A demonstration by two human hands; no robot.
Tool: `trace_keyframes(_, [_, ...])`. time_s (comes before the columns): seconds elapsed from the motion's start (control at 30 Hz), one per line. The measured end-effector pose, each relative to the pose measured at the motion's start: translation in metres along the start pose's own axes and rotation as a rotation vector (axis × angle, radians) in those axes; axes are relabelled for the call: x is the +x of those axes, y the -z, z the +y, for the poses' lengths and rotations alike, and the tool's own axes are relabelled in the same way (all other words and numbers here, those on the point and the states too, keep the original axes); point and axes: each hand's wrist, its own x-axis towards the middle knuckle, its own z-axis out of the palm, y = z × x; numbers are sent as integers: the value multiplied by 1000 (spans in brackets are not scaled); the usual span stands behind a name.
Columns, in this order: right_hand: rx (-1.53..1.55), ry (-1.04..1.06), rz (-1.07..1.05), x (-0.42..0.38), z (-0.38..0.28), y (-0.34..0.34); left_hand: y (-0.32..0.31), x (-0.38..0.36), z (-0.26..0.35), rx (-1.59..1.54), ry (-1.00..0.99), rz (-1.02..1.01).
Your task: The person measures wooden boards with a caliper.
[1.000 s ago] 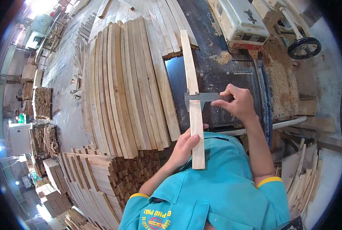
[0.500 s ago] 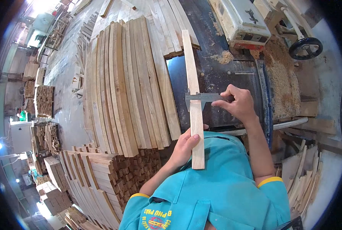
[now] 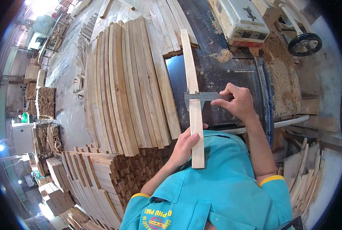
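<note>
My left hand (image 3: 185, 145) grips a long pale wooden slat (image 3: 191, 69) near its lower end and holds it up over the dark machine table (image 3: 217, 76). My right hand (image 3: 236, 102) holds a metal caliper (image 3: 200, 96) whose jaws sit across the slat at about its middle. The slat's far end reaches up toward the stacked boards.
A wide stack of curved wooden slats (image 3: 129, 84) lies to the left, with more stacked timber (image 3: 113, 172) below it. A white machine (image 3: 242, 21), a black handwheel (image 3: 304, 44) and heaps of sawdust (image 3: 282, 80) are at the upper right. Offcuts (image 3: 305, 180) lie lower right.
</note>
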Motion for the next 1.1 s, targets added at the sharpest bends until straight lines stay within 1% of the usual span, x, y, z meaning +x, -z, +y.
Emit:
trace_keyframes(0.3, [28,16,22,-1,2,-2,-2,0,-4,-28,-18,17])
trace_keyframes(0.4, [27,-9,-18,-3,5,-4,1,0,-7,-24,-11,11])
trace_keyframes(0.5, [94,13,-16,-6,4,-5,3,-1,-11,-61,2,-1])
trace_keyframes(0.57, [291,-27,73,-9,3,-6,1,-2,-11,-145,30,29])
trace_keyframes(0.6, [292,-27,74,-12,3,-5,-3,-1,-8,-144,31,28])
trace_keyframes(0.67, [411,-81,124,-18,5,0,-12,0,-3,-61,-129,91])
trace_keyframes(0.8, [379,-143,136,-38,8,18,-7,-1,-7,-19,-131,62])
trace_keyframes(0.87, [360,-177,185,-52,16,20,-6,-2,-9,-121,-192,70])
trace_keyframes(0.9, [356,-179,188,-59,20,21,2,-5,-10,-211,-177,-13])
trace_keyframes(0.97, [310,-151,297,-76,27,21,7,-10,-14,-330,-182,-35])
trace_keyframes(1.03, [322,-172,321,-93,31,21,12,-18,-19,-346,-140,-19])
trace_keyframes(1.1, [324,-243,356,-113,37,21,17,-27,-26,-407,-158,-127])
